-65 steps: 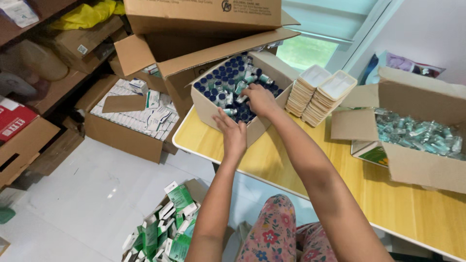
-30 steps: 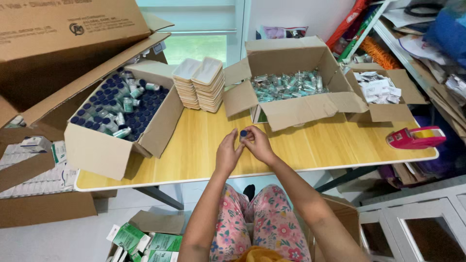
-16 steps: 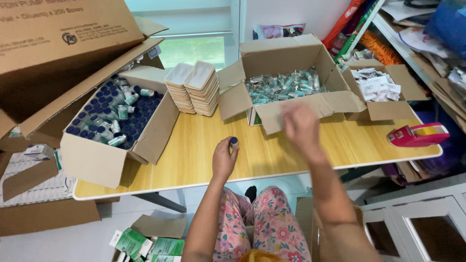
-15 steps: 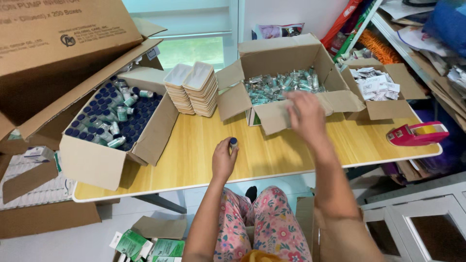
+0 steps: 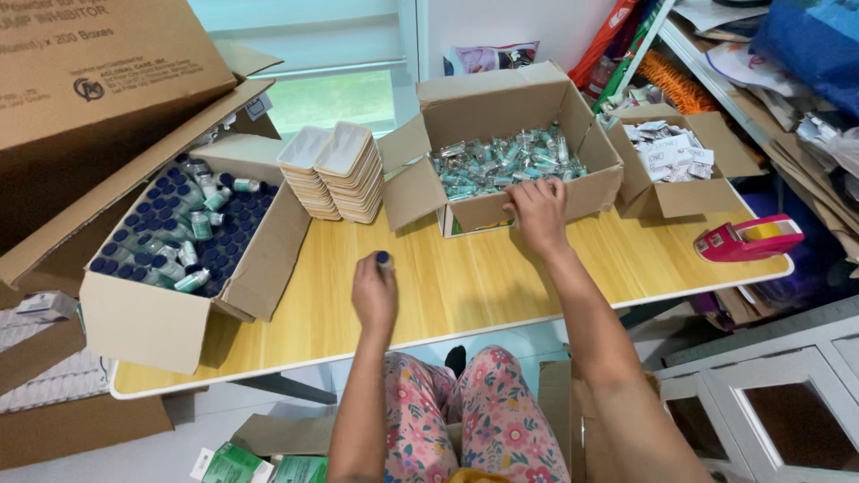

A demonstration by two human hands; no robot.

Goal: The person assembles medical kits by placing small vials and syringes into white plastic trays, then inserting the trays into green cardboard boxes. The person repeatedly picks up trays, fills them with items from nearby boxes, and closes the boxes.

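Note:
My left hand (image 5: 374,293) is closed around a small vial with a dark blue cap (image 5: 383,259), held upright over the yellow wooden table (image 5: 465,277). My right hand (image 5: 537,210) rests on the front wall of an open cardboard box of clear small vials (image 5: 506,165); I cannot tell whether its fingers hold anything. To the left, an open cardboard box (image 5: 179,241) is full of blue-capped vials.
Two stacks of shallow cream trays (image 5: 333,174) stand between the two boxes. A smaller box of folded paper leaflets (image 5: 671,161) sits at the right, with a red tape dispenser (image 5: 747,240) by the table's right edge. Green and white cartons (image 5: 259,465) lie on the floor.
My hands left the blue-capped vial box, met over the table with one vial, then parted. The right hand reached to the clear-vial box; the left kept the vial.

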